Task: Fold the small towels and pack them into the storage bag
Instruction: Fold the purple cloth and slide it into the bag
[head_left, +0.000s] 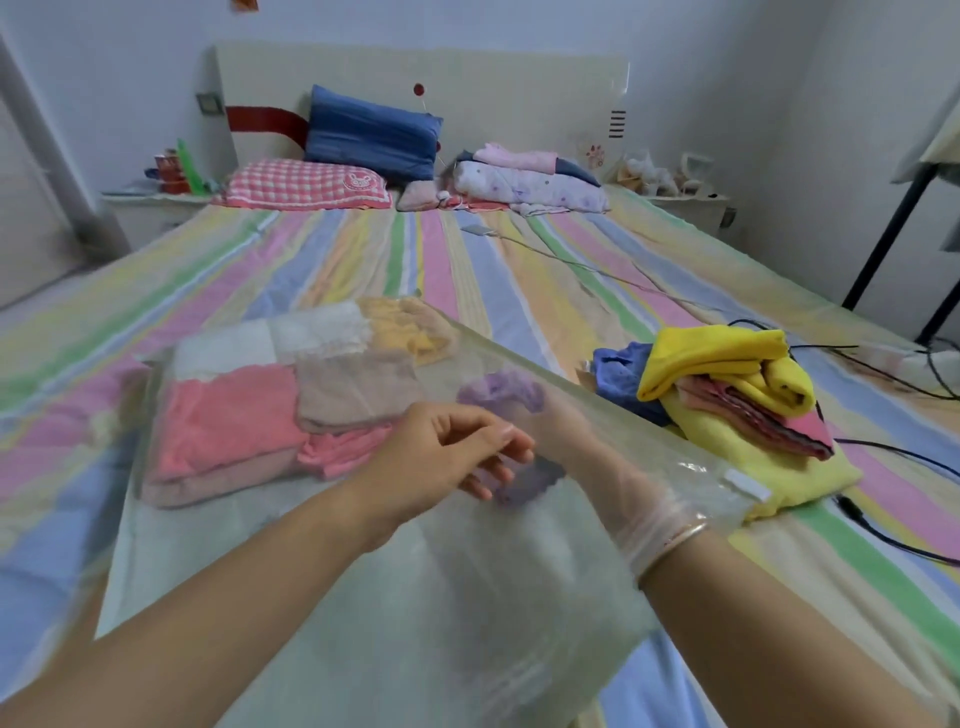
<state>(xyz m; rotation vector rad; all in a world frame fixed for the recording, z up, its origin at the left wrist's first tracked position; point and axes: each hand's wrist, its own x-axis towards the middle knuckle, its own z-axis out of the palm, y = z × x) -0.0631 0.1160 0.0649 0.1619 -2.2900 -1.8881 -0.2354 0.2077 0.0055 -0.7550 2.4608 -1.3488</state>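
A clear plastic storage bag (363, 597) lies on the striped bed in front of me, its mouth toward the right. Inside at its far end lie folded towels: pink (228, 415), beige (353, 389), white (270, 338) and yellow (410, 327). My left hand (447, 457) is outside the bag, pinching its upper sheet and lifting it. My right hand (592, 457) reaches inside through the mouth and shows only dimly through the plastic. It grips a purple towel (501, 392).
To the right of the bag sits a loose pile of towels: yellow (727, 364), blue (618, 374) and a pink striped one (753, 415). Black cables (883, 457) run across the bed's right side. Pillows (306, 184) and bedding (530, 187) lie at the headboard.
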